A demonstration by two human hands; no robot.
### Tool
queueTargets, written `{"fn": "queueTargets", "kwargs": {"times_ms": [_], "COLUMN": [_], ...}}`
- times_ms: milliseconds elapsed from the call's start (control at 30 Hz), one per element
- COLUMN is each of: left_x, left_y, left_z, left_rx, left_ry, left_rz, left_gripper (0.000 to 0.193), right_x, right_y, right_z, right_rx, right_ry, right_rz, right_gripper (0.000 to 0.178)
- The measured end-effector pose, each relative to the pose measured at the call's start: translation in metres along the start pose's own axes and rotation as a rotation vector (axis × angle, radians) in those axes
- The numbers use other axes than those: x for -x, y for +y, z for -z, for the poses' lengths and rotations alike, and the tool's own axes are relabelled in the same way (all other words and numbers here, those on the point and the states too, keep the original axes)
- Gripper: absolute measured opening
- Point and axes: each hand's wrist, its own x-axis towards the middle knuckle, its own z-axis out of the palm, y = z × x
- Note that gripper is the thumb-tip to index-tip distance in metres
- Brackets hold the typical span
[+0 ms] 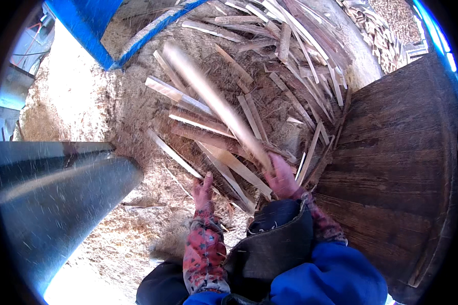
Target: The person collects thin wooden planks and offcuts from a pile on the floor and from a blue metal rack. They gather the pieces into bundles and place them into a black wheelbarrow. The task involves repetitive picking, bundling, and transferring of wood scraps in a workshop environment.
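Slat (216, 104) gripped by right hand (284, 180) at near edge of pile (252, 117); left hand (202, 192): grip can't be told; slat's swing should be steadied.

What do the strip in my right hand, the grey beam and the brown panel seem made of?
Strip: probably unfinished wood, pale, though motion-blurred. Grey beam: likely metal, smooth with a bright sheen. Brown panel: apparently weathered wood, showing plank lines.
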Motion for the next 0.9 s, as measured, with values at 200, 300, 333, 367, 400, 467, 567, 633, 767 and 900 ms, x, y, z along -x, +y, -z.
{"fn": "queueTargets", "kwargs": {"times_ms": [200, 300, 333, 367, 400, 467, 567, 633, 767, 900], "left_x": [-0.006, -0.005, -0.005, -0.008, -0.012, -0.013, -0.008, -0.012, -0.02, -0.013], "left_y": [-0.006, -0.003, -0.003, -0.005, -0.008, -0.012, -0.006, -0.011, -0.022, -0.013], "left_z": [-0.003, -0.003, -0.004, -0.005, 0.001, -0.006, -0.001, 0.002, 0.009, 0.006], "left_rx": [0.139, 0.071, 0.064, 0.056, 0.026, -0.015, -0.008, 0.05, 0.028, 0.028], "left_ry": [0.094, 0.121, 0.139, 0.156, 0.119, 0.069, 0.166, 0.074, 0.034, 0.135], "left_rz": [-0.017, 0.005, -0.003, -0.006, -0.001, 0.028, -0.023, -0.017, -0.032, -0.057], "left_gripper": [0.028, 0.026, 0.028, 0.03, 0.036, 0.04, 0.048, 0.045, 0.048, 0.049], "right_x": [0.078, 0.086, 0.093, 0.1, 0.107, 0.156, 0.127, 0.145, 0.191, 0.093], "right_y": [0.081, 0.152, 0.179, 0.196, 0.211, 0.274, 0.232, 0.243, 0.239, 0.116], "right_z": [-0.001, 0.024, 0.021, 0.017, 0.011, -0.009, -0.024, -0.018, -0.03, 0.01], "right_rx": [-0.42, 0.258, 0.436, 0.306, 0.172, -0.09, -0.542, -0.256, -0.141, -0.077], "right_ry": [-0.06, 0.13, 0.187, 0.131, 0.07, 0.083, 0.106, -0.036, 0.112, 0.08], "right_rz": [-0.357, -0.506, -0.613, -0.69, -0.758, -0.983, -1.312, -1.254, -0.787, -0.447], "right_gripper": [0.053, 0.065, 0.071, 0.073, 0.076, 0.081, 0.049, 0.03, 0.03, 0.036]}}
